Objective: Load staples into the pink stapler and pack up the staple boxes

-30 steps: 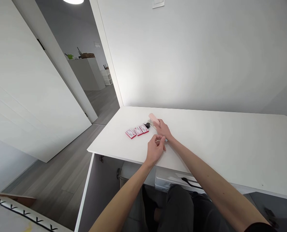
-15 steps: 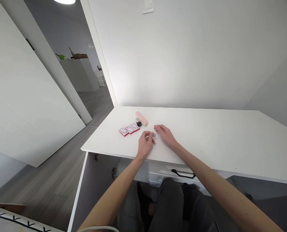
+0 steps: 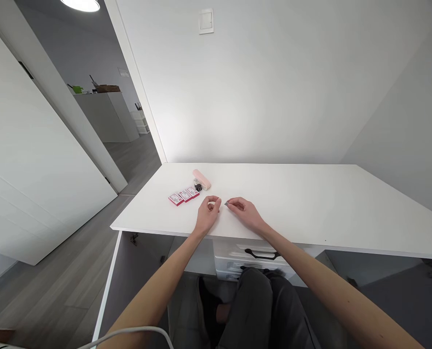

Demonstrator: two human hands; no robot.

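Both my hands rest near the front edge of a white table (image 3: 310,203). My left hand (image 3: 207,215) is curled, its fingertips pinched on something too small to name. My right hand (image 3: 245,212) pinches a tiny grey piece (image 3: 226,204) between thumb and finger, close to the left fingertips. Farther left on the table lie three small red boxes (image 3: 183,196) in a row. Behind them are a pink stapler (image 3: 201,179) and a small black object (image 3: 198,186).
Under the table stands a white drawer unit with a black handle (image 3: 261,254). My dark-trousered legs are below. A doorway at the left opens onto a grey wood floor and a far counter (image 3: 104,114). A white wall rises behind the table.
My right hand left the pink stapler and drew back toward me to meet the left hand. The view has shifted, so the objects sit farther left and up.
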